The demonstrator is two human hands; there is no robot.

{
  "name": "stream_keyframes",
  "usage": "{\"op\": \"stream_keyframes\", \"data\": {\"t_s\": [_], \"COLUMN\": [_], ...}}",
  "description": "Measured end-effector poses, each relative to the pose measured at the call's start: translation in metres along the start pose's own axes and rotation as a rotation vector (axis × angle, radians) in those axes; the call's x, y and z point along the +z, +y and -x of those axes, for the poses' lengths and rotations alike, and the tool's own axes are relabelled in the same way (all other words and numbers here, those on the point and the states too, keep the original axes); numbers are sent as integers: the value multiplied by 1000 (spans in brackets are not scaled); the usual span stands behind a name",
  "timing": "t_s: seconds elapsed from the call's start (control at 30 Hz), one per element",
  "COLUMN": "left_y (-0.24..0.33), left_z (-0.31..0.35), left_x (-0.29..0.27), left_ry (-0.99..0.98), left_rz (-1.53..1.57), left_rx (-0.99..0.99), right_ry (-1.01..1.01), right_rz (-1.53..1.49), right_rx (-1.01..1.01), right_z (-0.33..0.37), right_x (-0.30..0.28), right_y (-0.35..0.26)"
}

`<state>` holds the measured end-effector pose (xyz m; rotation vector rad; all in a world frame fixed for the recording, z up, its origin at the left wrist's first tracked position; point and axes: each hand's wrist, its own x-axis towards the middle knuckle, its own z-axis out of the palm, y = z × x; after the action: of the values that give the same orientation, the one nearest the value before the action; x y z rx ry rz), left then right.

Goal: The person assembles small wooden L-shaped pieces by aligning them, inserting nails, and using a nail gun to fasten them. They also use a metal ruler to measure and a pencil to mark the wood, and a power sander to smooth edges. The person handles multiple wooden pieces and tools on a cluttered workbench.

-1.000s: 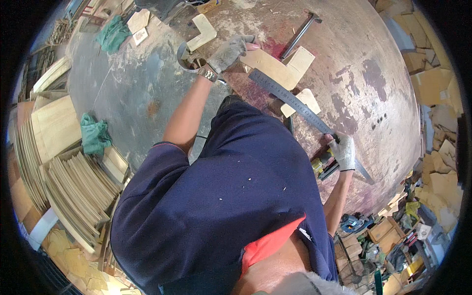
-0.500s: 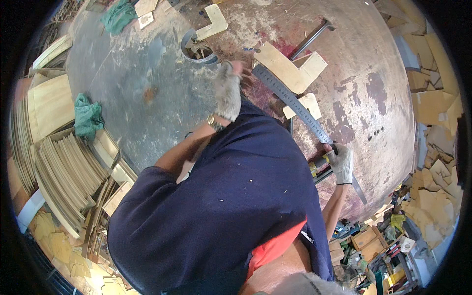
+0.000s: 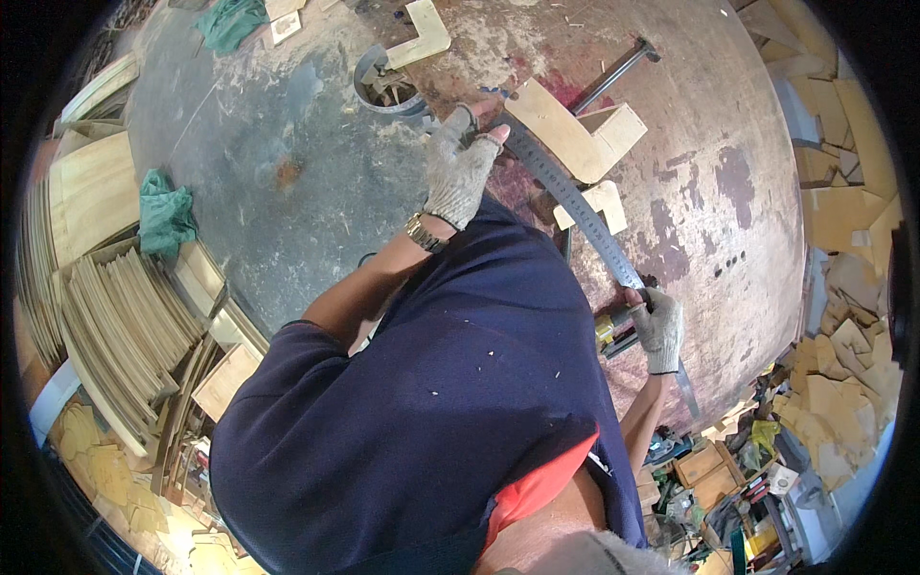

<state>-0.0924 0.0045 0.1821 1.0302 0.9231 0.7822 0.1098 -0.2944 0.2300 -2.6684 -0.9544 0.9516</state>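
Note:
A long steel ruler (image 3: 573,199) slants across the worktable, from the wooden pieces down toward my right side. My right hand (image 3: 659,331), in a pale knit glove with bare fingertips, is closed round its lower part, and the ruler's end sticks out below the hand. My gloved left hand (image 3: 454,171) pinches the ruler's upper end between thumb and fingers. Right beside that end lies an L-shaped plywood piece (image 3: 561,129) with a raised block at its corner. A smaller notched plywood piece (image 3: 604,206) lies partly beneath the ruler.
A round tin (image 3: 387,107) with wood scraps stands beyond my left hand. Further off are another L-shaped piece (image 3: 424,34) and a hammer-like metal tool (image 3: 618,72). Stacked plywood sheets (image 3: 129,321) and a green bag (image 3: 165,213) are at the left; offcuts (image 3: 839,412) pile up at the right.
My left hand has come forward and right from a spread, blurred pose beside the ruler and taken its upper end. My right hand stays on the ruler, shifted slightly downward.

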Motion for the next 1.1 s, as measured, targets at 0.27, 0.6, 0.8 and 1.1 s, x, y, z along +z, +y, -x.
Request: {"op": "stream_keyframes", "data": {"t_s": [0.27,0.6,0.8,1.1], "left_y": [8,2,1,1], "left_z": [-2,-11,-15,-13], "left_x": [1,-1,-3,-2], "left_ry": [2,2,-1,13], "left_rz": [-240,-199,-346,-285], "left_rx": [126,132,215,117], "right_ry": [33,33,7,14], "right_rz": [12,-11,-11,-26], "right_rx": [-12,4,12,23], "right_z": [1,1,0,-2], "right_x": [4,1,-1,-5], "right_y": [2,-1,-3,-5]}}
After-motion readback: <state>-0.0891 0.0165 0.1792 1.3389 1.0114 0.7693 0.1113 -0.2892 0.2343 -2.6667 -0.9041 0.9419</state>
